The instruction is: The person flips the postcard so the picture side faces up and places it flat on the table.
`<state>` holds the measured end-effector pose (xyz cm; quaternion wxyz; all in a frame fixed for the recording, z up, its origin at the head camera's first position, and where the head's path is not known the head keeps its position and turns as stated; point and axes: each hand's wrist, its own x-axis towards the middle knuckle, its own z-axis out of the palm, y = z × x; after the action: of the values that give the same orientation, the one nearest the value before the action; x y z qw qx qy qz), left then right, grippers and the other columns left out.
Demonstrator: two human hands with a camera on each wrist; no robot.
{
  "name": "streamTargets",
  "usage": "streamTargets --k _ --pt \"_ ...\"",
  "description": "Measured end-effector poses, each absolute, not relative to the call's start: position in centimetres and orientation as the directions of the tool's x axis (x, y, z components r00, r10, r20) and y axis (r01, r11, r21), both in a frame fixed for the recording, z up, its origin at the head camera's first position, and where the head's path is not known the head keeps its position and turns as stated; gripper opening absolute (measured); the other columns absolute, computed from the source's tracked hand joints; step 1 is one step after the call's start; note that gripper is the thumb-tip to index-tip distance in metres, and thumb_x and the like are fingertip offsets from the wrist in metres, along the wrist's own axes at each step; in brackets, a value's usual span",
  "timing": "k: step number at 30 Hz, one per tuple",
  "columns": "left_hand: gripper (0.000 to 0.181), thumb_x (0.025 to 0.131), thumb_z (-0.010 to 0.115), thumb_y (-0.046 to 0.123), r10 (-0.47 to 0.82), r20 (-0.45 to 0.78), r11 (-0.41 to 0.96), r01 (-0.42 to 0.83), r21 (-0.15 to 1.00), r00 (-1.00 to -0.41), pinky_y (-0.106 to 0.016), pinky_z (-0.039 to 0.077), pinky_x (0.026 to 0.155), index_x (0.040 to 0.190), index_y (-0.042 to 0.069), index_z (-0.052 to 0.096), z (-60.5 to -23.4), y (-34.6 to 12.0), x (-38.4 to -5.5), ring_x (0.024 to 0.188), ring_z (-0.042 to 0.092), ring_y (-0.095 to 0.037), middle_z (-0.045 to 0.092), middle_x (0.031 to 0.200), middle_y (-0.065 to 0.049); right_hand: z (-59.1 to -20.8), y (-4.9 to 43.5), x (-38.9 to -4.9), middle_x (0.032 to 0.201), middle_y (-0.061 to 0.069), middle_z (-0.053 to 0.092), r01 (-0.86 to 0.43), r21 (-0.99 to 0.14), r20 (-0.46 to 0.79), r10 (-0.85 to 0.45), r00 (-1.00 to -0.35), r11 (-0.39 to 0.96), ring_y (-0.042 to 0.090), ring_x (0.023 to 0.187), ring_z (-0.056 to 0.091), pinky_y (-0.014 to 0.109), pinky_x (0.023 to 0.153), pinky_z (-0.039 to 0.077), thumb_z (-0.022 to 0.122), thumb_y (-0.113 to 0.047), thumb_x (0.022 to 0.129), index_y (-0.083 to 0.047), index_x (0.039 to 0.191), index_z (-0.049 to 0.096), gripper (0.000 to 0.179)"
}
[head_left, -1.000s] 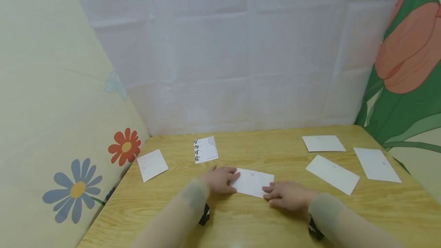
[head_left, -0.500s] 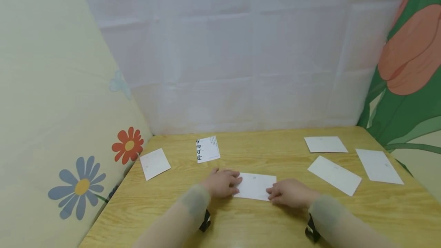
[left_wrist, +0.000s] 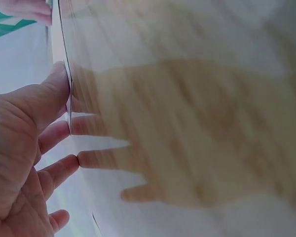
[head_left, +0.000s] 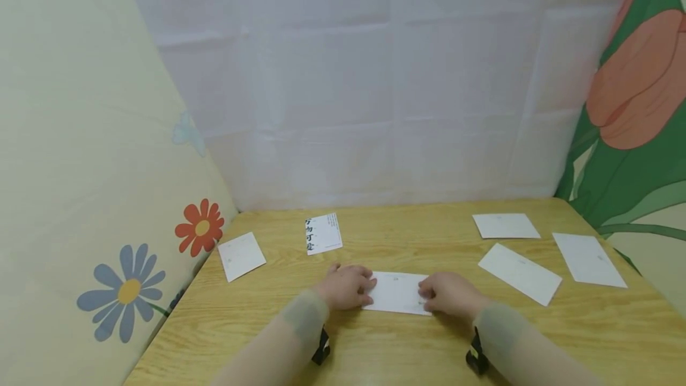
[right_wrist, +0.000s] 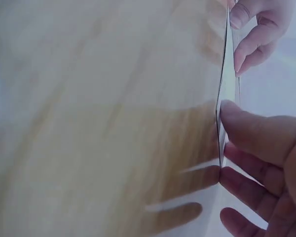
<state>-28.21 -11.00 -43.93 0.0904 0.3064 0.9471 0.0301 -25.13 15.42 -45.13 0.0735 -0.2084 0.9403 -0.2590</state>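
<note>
Here, a person's left hand (head_left: 344, 286) and right hand (head_left: 452, 293), both partly closed, pinched opposite ends of a white card (head_left: 395, 294) mid-tabletop (head_left: 391, 350), while a Chinese-lettered card (head_left: 324, 233) lay farther back.

Yellow-brown wood grain is shown across the table (head_left: 396, 353). At its centre, a white card (head_left: 395, 292) is faintly marked; toward its back, a white sheet (head_left: 326, 233) is lettered in black. Behind it, the backdrop (head_left: 332, 76) is seen in lilac-white. To its left, a red flower (head_left: 202, 228) and blue-grey flower (head_left: 130, 291) are printed on cream; to its right, a coral tulip (head_left: 632, 88) and green leaves (head_left: 616, 174).
</note>
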Motion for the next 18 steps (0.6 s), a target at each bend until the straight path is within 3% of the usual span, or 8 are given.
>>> streamTargets --k 5,18 --pt "0.049 0.090 0.063 0.045 0.576 -0.151 0.818 0.566 0.105 -0.804 -0.061 0.019 0.109 0.133 0.024 0.058 -44.1 -10.9 -28.1 0.133 0.042 -0.021 0.050 0.141 0.001 -45.2 15.3 -25.7 0.116 0.010 0.067 -0.299 -0.511 -0.047 -0.373 -0.927 0.806 0.027 0.110 0.059 0.048 0.099 0.042 0.080 -0.013 0.077 -0.005 0.113 0.070 0.038" --pt "0.050 0.086 0.067 0.046 0.561 -0.148 0.827 0.542 0.152 -0.815 -0.060 0.015 0.109 0.130 0.023 0.061 -43.9 -10.8 -27.7 0.129 0.045 -0.020 0.053 0.137 0.001 -44.8 15.2 -26.6 0.117 0.014 0.065 -0.275 -0.524 -0.055 -0.354 -0.934 0.806 0.035 0.117 0.055 0.049 0.102 0.038 0.083 -0.013 0.073 -0.001 0.114 0.067 0.045"
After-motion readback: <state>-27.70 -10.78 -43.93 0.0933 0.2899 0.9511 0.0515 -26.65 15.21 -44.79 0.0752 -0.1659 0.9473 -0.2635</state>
